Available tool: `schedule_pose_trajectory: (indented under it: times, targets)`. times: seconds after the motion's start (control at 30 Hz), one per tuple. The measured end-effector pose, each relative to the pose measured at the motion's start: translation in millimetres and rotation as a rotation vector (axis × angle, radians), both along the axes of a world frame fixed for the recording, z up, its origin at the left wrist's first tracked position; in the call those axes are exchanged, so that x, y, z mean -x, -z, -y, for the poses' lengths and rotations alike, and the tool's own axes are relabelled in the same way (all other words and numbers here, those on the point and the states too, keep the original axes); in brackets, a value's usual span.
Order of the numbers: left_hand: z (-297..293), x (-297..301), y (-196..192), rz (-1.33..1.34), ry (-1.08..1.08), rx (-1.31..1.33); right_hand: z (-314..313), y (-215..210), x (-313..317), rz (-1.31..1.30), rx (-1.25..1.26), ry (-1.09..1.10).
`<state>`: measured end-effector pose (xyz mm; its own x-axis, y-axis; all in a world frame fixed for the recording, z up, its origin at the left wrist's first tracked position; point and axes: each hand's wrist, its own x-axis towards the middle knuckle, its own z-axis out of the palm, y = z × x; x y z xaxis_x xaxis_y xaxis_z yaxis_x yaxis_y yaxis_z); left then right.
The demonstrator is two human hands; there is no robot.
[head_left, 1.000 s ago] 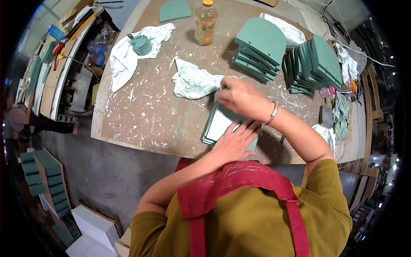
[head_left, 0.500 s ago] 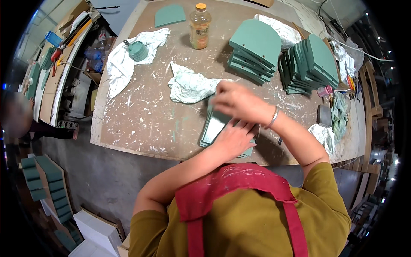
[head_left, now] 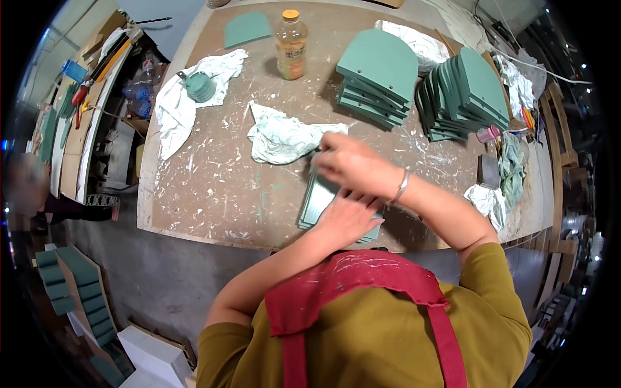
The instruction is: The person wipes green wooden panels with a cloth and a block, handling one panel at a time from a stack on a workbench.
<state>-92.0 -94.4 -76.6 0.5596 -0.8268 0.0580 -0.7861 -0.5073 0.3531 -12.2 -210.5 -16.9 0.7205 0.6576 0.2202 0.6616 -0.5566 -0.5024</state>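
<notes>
Flat on a stack of green boards (head_left: 317, 198) near the table's front edge lies my left hand (head_left: 349, 218), its fingers stretched out over the top board. My right hand (head_left: 346, 161) is closed at the far end of that stack, fingers curled together; anything in them is hidden. Just left of its fingertips is a crumpled white cloth (head_left: 284, 139) with greenish stains. The top board shows a pale shine along its left part. My hands and right wrist cover much of the stack.
Two stacks of round-topped green boards (head_left: 378, 61) (head_left: 482, 81) stand at the back right. A capped bottle (head_left: 292, 48) and a single green board (head_left: 248, 30) are at the back. Left of them, a small green pot (head_left: 200, 87) rests on a white cloth (head_left: 174, 126). A dark block (head_left: 488, 171) lies right.
The whole view has shifted slightly. My right hand stays closed at the stack's far end, moved a little nearer. My left hand keeps lying flat on the boards.
</notes>
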Motion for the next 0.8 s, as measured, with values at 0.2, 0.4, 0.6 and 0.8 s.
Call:
schedule_pose_trajectory:
  times: [0.2,0.4,0.6,0.8]
  targets:
    - [2,-1,1,0.030,-0.010,0.109,23,9,-10,-0.060,0.049,0.284]
    - [-1,0,1,0.046,-0.015,0.086,22,2,2,-0.121,-0.024,0.495]
    - [1,0,-6,0.069,-0.023,0.160,33,8,8,-0.198,-0.086,0.649]
    - [3,-1,-5,0.005,-0.084,0.253,72,23,51,-0.283,-0.259,0.938]
